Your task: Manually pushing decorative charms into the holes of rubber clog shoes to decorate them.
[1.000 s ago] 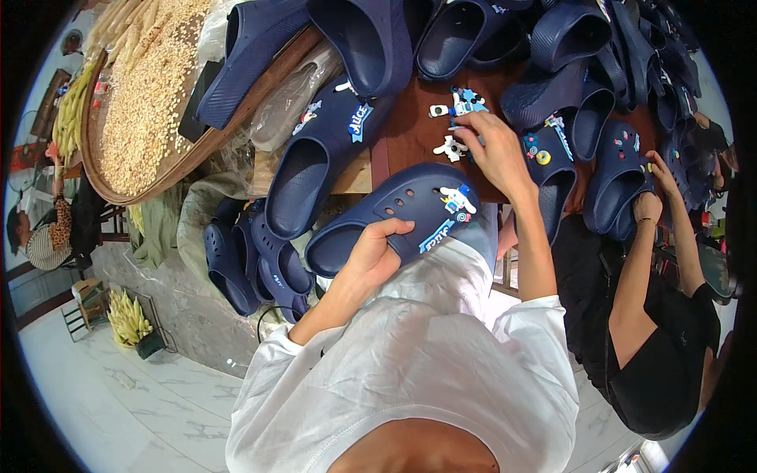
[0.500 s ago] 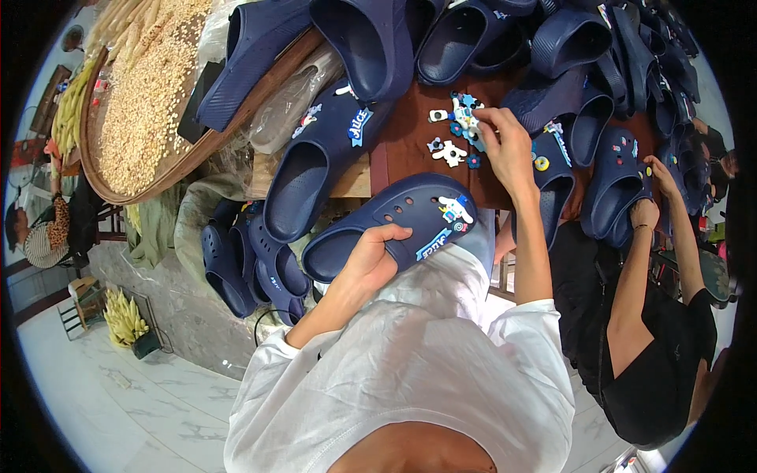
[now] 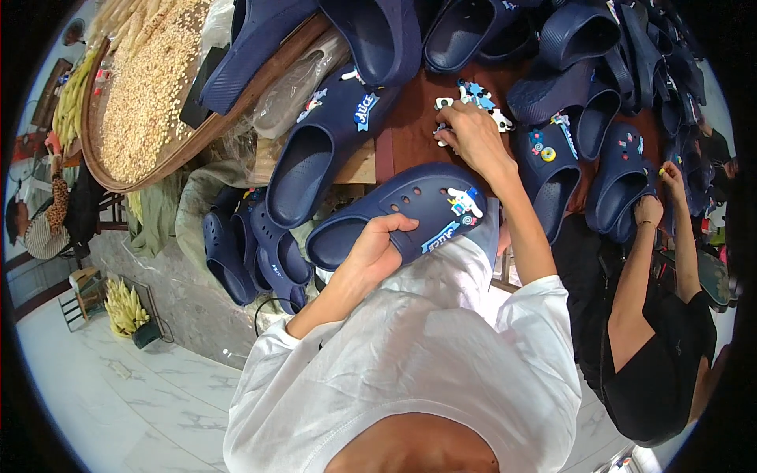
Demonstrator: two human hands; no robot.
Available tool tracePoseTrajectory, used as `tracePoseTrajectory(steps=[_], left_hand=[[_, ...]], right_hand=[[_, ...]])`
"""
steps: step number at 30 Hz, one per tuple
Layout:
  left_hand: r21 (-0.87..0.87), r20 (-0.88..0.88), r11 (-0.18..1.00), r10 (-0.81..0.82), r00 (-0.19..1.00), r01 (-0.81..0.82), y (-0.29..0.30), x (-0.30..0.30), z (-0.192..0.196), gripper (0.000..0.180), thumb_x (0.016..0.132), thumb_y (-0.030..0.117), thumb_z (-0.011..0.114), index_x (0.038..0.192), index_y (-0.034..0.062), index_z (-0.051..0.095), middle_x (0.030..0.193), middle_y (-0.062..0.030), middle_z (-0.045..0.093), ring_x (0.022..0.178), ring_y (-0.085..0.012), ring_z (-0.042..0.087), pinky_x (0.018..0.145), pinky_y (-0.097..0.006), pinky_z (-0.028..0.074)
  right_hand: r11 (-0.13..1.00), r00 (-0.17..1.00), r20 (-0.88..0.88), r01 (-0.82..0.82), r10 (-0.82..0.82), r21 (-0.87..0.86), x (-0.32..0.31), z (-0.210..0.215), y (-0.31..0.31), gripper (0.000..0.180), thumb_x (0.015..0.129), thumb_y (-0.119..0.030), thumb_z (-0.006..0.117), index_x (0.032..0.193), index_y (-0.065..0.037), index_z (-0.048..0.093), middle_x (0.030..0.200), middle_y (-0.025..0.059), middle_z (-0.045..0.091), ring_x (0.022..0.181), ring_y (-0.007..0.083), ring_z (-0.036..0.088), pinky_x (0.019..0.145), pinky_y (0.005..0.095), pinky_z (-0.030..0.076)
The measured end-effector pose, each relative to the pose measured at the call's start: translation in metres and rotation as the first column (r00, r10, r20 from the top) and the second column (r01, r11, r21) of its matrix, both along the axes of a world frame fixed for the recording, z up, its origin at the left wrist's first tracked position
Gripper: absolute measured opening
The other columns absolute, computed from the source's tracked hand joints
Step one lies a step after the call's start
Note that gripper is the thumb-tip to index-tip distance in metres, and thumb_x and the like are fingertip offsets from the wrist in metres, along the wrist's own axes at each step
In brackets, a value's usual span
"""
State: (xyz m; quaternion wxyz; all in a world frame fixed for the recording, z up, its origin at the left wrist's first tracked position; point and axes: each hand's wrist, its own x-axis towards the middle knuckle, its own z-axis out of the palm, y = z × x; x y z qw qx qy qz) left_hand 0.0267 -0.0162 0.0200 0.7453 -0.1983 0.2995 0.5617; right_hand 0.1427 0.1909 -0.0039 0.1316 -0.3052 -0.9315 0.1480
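Observation:
My left hand (image 3: pixel 377 251) is closed round the side of a navy clog (image 3: pixel 355 229), thumb on top near its holes. The clog lies tilted over my lap; a white character charm (image 3: pixel 464 202), a small round charm and a light-blue name-tag charm sit on its toe. My right hand (image 3: pixel 477 138) is over a small pile of shoe charms (image 3: pixel 478 93) on the brown cloth (image 3: pixel 410 118). Its fingers are bent down and pressed together at the pile's left side; what is between them is hidden. A decorated clog (image 3: pixel 323 142) stands just beyond the held one.
Many navy clogs (image 3: pixel 461 35) crowd the far and right side of the table. A decorated clog (image 3: pixel 548 162) stands right of my hand. At the left is a round tray (image 3: pixel 95 158) of pale kernels. Another person's hands (image 3: pixel 650 209) work on a clog at the right.
My right hand has moved left across the charm pile, its fingers now bent downward. My left hand still holds the clog in almost the same place.

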Motion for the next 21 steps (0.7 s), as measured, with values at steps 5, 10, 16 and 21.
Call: tracePoseTrajectory(steps=[5, 10, 16, 21], left_hand=[[-0.029, -0.062, 1.0, 0.003, 0.998, -0.005, 0.004, 0.001, -0.003, 0.043, 0.078, -0.01, 0.05, 0.12, -0.0044, 0.048, 0.118, -0.0176, 0.056, 0.108, -0.0305, 0.057, 0.099, -0.041, 0.047], [0.04, -0.067, 0.999, -0.001, 0.998, 0.003, 0.009, -0.005, 0.0, 0.041, 0.078, -0.01, 0.05, 0.119, -0.0049, 0.049, 0.118, -0.0172, 0.056, 0.107, -0.0291, 0.058, 0.098, -0.039, 0.047], [0.058, -0.095, 0.997, -0.037, 0.995, 0.043, 0.011, 0.005, -0.001, 0.037, 0.078, -0.008, 0.053, 0.115, -0.004, 0.052, 0.112, -0.0141, 0.06, 0.102, -0.0253, 0.061, 0.095, -0.037, 0.049], [0.002, -0.078, 0.999, 0.037, 0.996, -0.037, 0.008, 0.008, -0.002, 0.03, 0.084, 0.001, 0.056, 0.114, -0.0032, 0.054, 0.111, -0.0127, 0.062, 0.102, -0.0235, 0.062, 0.094, -0.036, 0.049]], right_hand=[[0.96, 0.989, -0.147, -0.01, -0.033, -0.28, 0.002, 0.016, 0.001, 0.018, 0.076, -0.007, 0.07, 0.087, -0.001, 0.057, 0.083, 0.0111, 0.061, 0.078, 0.0277, 0.062, 0.07, 0.0385, 0.048], [0.766, 0.929, -0.357, -0.162, -0.094, -0.623, 0.017, 0.026, -0.012, 0.014, 0.083, -0.003, 0.065, 0.093, -0.001, 0.057, 0.085, 0.0008, 0.058, 0.074, 0.0066, 0.057, 0.067, 0.0245, 0.047], [0.905, 0.962, -0.255, -0.017, -0.102, -0.425, 0.011, 0.023, -0.012, 0.015, 0.081, -0.004, 0.065, 0.094, 0.0, 0.058, 0.091, 0.0103, 0.059, 0.08, 0.0227, 0.062, 0.071, 0.0326, 0.05], [0.799, 0.941, -0.328, -0.254, 0.076, -0.546, -0.002, 0.046, -0.025, 0.016, 0.078, -0.005, 0.067, 0.088, -0.002, 0.056, 0.087, 0.0114, 0.057, 0.078, 0.0253, 0.061, 0.07, 0.0348, 0.049]])
